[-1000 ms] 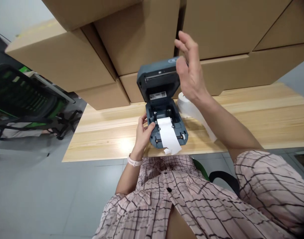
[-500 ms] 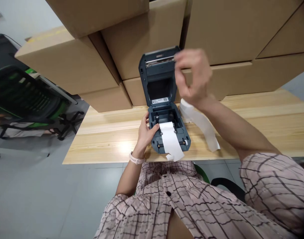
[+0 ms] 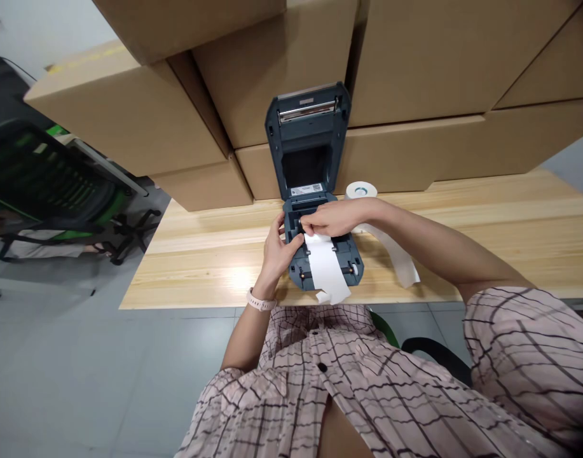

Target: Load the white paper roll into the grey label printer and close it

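Note:
A dark grey label printer point(image 3: 306, 159) stands on the wooden table with its lid tilted up. White label paper point(image 3: 325, 270) runs from inside it over the front edge, its end curled. My left hand point(image 3: 279, 251) grips the printer's left side, thumb on the inner rim near the paper. Inside the printer, my right hand point(image 3: 332, 219) has its fingers bent together at the top of the paper; whether they pinch anything is hidden. Right of the printer a white label roll point(image 3: 362, 189) lies with a loose strip point(image 3: 400, 259) trailing towards the table's front.
Large cardboard boxes point(image 3: 177, 121) are stacked behind the printer along the back of the wooden table point(image 3: 191, 267). At the left, beyond the table, a black and green office chair point(image 3: 57, 184) stands on the grey floor.
My right hand has come down from beside the raised lid into the printer, onto the top of the paper. The roll's top now shows. My left hand keeps its hold.

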A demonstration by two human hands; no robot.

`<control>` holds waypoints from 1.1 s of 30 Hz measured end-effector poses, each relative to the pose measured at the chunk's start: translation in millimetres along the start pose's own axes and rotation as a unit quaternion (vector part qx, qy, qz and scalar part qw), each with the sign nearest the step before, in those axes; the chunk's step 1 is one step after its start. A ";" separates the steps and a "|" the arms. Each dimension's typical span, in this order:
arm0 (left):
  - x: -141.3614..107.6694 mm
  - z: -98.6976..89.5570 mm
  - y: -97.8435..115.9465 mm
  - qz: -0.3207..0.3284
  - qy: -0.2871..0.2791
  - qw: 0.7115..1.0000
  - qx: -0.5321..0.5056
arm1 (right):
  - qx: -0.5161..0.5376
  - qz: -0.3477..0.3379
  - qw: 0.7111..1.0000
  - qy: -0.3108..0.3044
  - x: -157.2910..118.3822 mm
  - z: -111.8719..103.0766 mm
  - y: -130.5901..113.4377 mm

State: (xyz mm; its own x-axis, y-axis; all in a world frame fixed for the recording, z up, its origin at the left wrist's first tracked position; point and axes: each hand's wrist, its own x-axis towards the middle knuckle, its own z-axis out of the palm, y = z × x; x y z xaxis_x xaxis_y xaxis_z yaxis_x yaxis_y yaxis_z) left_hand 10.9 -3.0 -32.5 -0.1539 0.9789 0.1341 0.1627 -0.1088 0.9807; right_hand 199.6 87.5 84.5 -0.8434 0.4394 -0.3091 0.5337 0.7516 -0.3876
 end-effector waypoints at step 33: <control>-5.6 -8.4 0.4 0.017 -0.056 0.996 -0.068 | 0.489 0.158 0.791 0.332 -154.3 115.1 143.2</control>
State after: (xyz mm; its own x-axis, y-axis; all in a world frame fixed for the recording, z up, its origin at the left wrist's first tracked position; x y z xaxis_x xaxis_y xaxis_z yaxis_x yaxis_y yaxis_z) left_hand 3.6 -9.9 -31.6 -0.0395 0.9866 0.1585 0.0305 -0.1574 0.9871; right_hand 413.4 70.7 -23.3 -0.3322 0.9347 -0.1264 0.2430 -0.0446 -0.9690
